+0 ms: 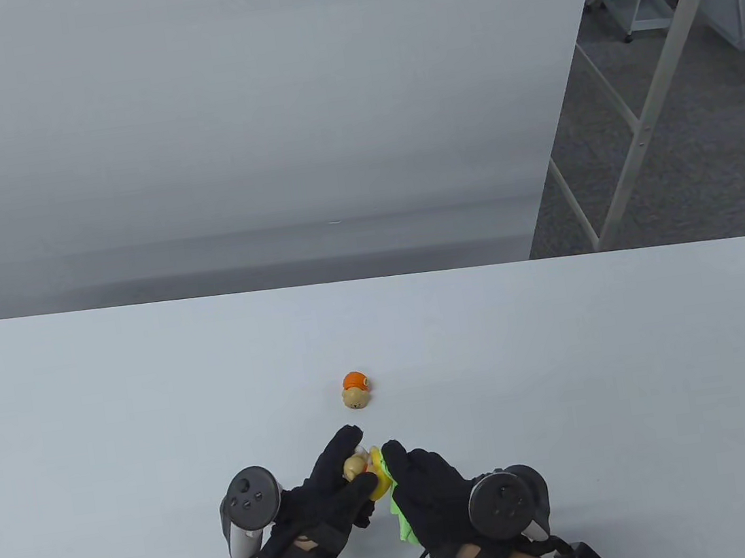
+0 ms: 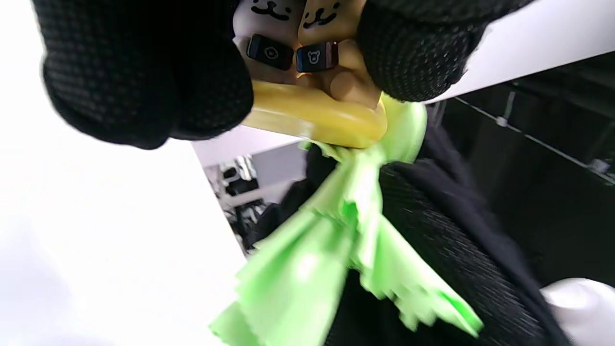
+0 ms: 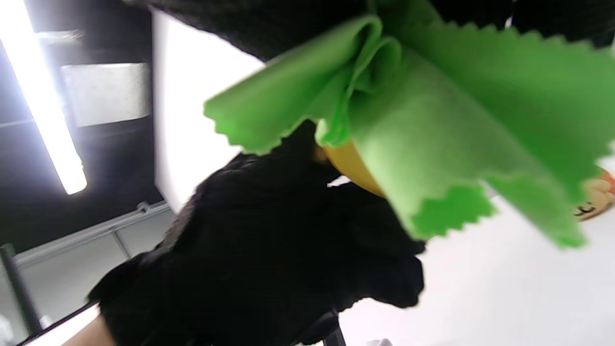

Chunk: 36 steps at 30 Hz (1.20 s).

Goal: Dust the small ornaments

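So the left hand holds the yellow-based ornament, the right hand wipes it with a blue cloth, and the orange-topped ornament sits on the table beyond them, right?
Nearly. The cloth is green, not blue; the right wrist view shows it best. The left hand does hold the yellow-based ornament, the right hand holds the cloth against it, and the orange-topped ornament sits on the table beyond.

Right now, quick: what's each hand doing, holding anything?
Left hand: grips the yellow ornament between its fingers.
Right hand: holds the green cloth against that ornament.
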Motion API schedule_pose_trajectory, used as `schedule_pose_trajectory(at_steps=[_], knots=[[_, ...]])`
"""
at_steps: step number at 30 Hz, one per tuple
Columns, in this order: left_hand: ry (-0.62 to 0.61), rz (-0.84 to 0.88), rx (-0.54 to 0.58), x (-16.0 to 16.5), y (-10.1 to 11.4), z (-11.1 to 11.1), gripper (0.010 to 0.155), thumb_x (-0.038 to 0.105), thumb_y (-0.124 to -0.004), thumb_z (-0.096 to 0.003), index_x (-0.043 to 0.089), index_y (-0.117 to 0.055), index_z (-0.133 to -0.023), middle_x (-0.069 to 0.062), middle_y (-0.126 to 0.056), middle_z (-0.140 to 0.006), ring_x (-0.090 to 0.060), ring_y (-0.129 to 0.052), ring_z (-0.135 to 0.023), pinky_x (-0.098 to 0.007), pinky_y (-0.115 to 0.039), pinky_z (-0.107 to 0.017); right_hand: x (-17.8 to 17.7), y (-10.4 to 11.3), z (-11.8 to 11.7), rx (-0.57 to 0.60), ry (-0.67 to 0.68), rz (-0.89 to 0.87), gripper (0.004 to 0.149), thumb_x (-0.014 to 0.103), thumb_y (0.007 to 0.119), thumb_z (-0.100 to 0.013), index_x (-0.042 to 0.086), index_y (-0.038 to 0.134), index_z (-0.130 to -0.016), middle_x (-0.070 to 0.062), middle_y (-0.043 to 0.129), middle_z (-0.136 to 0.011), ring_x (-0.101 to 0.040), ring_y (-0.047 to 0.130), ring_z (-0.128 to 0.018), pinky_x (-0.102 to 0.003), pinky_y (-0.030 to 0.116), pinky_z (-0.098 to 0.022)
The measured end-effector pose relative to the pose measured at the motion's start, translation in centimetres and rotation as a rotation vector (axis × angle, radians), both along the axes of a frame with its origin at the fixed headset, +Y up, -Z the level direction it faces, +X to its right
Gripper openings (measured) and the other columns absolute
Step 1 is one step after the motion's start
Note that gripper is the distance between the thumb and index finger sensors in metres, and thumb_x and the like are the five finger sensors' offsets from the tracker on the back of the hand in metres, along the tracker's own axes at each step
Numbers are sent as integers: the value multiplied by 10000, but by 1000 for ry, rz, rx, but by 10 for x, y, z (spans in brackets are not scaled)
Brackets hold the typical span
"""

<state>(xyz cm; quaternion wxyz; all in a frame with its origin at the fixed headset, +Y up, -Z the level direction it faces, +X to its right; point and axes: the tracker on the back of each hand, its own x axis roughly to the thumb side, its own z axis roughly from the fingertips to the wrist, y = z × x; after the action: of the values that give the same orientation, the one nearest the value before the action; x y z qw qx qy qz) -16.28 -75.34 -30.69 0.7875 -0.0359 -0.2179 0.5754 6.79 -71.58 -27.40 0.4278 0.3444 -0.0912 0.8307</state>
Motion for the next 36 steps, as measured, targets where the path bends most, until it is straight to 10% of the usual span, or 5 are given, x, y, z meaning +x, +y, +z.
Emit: schedule_pose_trajectory(at_steps=[15,30,36], knots=[[-370,339,-29,11,7,-2,844,512,-785,-538,74,-436,-1170,-402,-465,-1091,-415,-1012,-588,-522,-945,-406,15,-20,-18,-211,1,-84,518,113,750,-553,-80,591,-1007,-434,815,-771,-510,908,-526,-751,763,-459],[-136,59,85,-3,13,0,865,607,-819,-498,101,-570,-1154,-374,-577,-1015,-421,-1012,-574,-539,-944,-386,10,-12,-9,-224,20,-206,519,103,754,-548,-105,598,-996,-446,814,-757,-512,905,-515,-755,765,-449],[-4,99,-37,-9,2,-1,909,761,-867,-405,49,-728,-952,-235,-811,-832,-267,-1076,-344,-404,-1007,-185,7,-3,-4,-144,52,-192,510,108,759,-550,-73,611,-1003,-442,811,-766,-512,904,-525,-755,761,-459]])
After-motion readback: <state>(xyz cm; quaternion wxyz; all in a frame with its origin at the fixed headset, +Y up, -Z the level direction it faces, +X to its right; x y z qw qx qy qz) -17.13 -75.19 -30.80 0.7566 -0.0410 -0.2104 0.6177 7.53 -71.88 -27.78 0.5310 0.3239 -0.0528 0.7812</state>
